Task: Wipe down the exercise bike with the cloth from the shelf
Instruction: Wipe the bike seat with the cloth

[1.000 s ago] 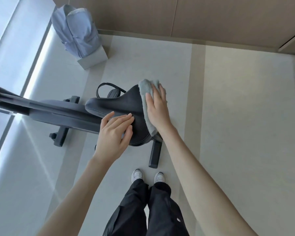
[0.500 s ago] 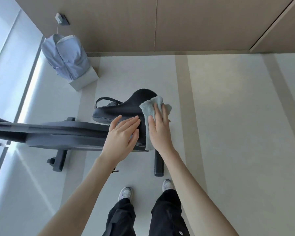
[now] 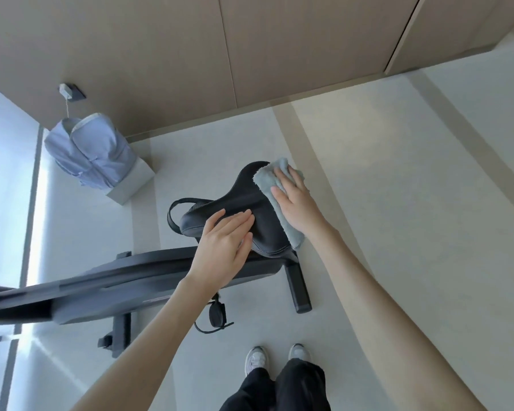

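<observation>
The dark grey exercise bike (image 3: 107, 289) stretches from the left edge to the middle, with its black saddle (image 3: 250, 209) at the centre. A light grey-blue cloth (image 3: 272, 180) lies over the saddle's right, wide end. My right hand (image 3: 294, 203) presses flat on the cloth, fingers spread. My left hand (image 3: 223, 250) rests flat on the near side of the saddle, fingers together, holding nothing. The bike's rear foot bar (image 3: 298, 287) stands on the floor just below the saddle.
A light blue bag on a pale box (image 3: 95, 158) stands against the wood-panelled wall (image 3: 190, 54) at the back left. A bright window strip (image 3: 9, 179) runs along the left. A pedal with strap (image 3: 217, 315) hangs under the frame. My shoes (image 3: 276, 355) are on the pale floor.
The view has tilted up, showing more wall. My right hand has slid the cloth along the saddle's wide end toward the far side. My left hand has stayed on the saddle.
</observation>
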`<state>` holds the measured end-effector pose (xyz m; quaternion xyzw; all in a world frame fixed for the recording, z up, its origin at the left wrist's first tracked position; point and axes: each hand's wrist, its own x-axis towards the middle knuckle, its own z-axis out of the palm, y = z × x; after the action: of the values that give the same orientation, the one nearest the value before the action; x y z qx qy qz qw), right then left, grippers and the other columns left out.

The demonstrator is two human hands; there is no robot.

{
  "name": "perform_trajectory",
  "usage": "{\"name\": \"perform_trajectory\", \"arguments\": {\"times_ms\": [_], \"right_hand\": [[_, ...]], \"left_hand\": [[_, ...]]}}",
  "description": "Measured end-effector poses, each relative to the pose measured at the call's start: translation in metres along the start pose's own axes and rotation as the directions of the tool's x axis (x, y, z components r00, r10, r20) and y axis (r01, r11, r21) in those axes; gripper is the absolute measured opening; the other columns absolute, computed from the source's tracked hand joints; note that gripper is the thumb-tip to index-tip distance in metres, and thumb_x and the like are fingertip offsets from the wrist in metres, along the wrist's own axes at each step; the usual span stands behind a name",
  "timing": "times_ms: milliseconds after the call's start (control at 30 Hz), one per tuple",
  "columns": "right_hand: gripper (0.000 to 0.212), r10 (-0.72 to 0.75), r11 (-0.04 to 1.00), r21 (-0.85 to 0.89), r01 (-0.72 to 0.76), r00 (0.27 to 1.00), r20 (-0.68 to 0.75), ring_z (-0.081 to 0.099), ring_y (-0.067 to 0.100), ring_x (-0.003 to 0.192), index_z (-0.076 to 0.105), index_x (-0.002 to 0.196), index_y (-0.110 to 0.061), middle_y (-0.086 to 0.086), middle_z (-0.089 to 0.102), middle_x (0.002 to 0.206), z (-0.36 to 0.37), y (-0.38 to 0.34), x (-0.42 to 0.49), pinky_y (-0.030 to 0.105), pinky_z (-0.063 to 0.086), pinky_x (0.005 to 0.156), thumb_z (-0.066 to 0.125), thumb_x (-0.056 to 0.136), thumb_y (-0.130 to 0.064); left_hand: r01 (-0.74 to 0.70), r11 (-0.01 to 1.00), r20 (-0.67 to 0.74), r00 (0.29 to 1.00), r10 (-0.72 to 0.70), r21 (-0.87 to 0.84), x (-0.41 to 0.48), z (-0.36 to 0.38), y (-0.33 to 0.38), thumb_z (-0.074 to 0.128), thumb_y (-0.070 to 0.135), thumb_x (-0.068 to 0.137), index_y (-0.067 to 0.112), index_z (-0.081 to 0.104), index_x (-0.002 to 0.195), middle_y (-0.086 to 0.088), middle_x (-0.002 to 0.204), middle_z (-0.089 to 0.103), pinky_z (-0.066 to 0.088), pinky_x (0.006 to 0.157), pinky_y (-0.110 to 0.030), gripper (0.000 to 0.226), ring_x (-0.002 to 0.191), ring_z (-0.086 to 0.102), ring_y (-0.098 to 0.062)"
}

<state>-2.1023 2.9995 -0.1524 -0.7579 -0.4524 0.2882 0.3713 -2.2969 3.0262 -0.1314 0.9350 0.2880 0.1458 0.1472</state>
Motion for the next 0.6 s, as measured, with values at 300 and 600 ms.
{"name": "perform_trajectory", "arguments": {"times_ms": [300, 600], "right_hand": [[0.043, -0.017, 0.999, 0.028, 0.016, 0.999, 0.042, 0.039, 0.021, 0.132, 0.039, 0.14, -0.023, 0.002, 0.031, 0.149, -0.002, 0.002, 0.038, 0.036, 0.03, 0.108, 0.038, 0.099, -0.036], [0.045, -0.128, 0.987, 0.059, 0.148, 0.956, -0.263, 0.023, 0.027, 0.141, 0.036, 0.142, -0.007, 0.017, 0.019, 0.153, 0.034, 0.02, -0.078, 0.028, 0.02, 0.111, 0.039, 0.1, -0.022]], "left_hand": [[0.02, 1.0, 0.014, 1.0, -0.02, 0.021, -0.003, 0.005, 0.001, 0.046, 0.014, 0.094, 0.005, 0.06, 0.126, -0.005, 0.132, 0.058, 0.026, 0.112, -0.039, 0.035, 0.125, 0.052, -0.018], [0.051, 0.997, 0.013, 0.999, -0.051, 0.053, -0.01, 0.011, 0.008, 0.043, 0.017, 0.096, 0.005, 0.056, 0.13, -0.006, 0.137, 0.053, 0.026, 0.113, -0.041, 0.038, 0.13, 0.047, -0.018]]}}
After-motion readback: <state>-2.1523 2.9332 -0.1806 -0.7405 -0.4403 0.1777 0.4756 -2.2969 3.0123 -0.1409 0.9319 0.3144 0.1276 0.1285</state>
